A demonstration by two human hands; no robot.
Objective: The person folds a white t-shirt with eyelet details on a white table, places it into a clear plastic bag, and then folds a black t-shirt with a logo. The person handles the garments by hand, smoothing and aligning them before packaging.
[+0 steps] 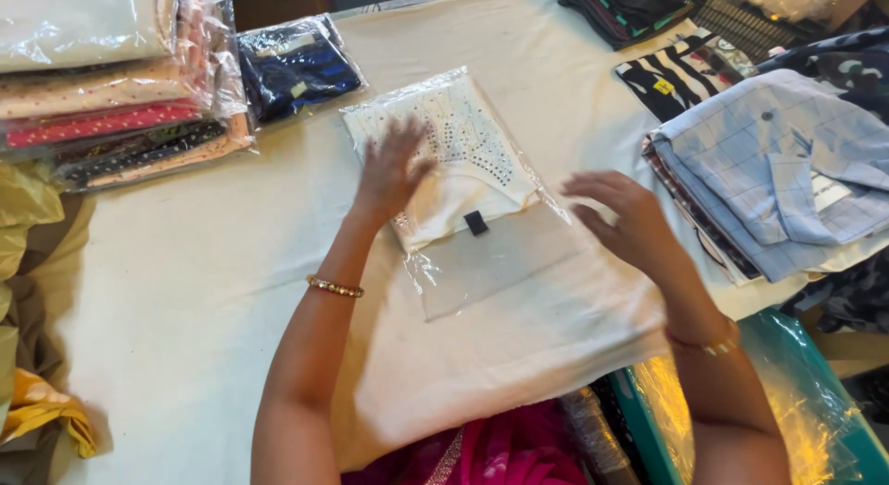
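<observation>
- We see a worktop (pixel 167 281) covered with a cream cloth that fills most of the frame.
- At centre lies a clear plastic bag (pixel 463 184) holding a folded white garment with dotted trim; the bag's empty end points toward the lower frame.
- Our left hand (pixel 394 170) rests flat on the bag's left side, fingers spread, gripping nothing.
- Our right hand (pixel 620 216) hovers open just beside the bag's right edge; we cannot tell whether it touches the plastic.
- Upper left: a stack of bagged garments (pixel 111 87), with a dark blue packet (pixel 296 66) next to it.
- Right edge: a pile of folded shirts (pixel 778 170), a pale blue checked one on top.
- Lower right: a teal bin (pixel 833 420) lined with plastic.
</observation>
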